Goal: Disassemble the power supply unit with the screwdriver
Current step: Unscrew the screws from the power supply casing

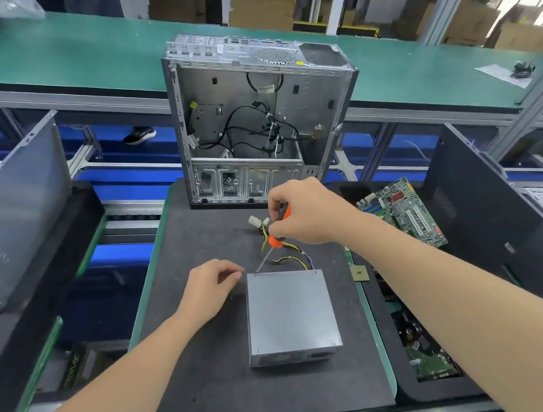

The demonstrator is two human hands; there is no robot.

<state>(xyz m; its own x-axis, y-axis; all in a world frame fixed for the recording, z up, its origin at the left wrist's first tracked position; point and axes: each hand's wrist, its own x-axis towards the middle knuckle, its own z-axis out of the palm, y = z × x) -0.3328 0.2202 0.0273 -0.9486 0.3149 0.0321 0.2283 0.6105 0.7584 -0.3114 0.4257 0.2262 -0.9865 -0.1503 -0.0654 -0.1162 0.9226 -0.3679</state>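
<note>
A grey metal power supply unit lies flat on the dark foam mat, its yellow and black cables trailing away from its far side. My right hand grips the orange-handled screwdriver, whose tip meets the unit's far left corner. My left hand rests on the mat just left of that corner, fingers loosely curled, holding nothing that I can see.
An open, stripped computer case stands upright at the mat's far end. A green motherboard lies to the right, with a black case beyond it. A grey side panel leans at the left. A green conveyor runs behind.
</note>
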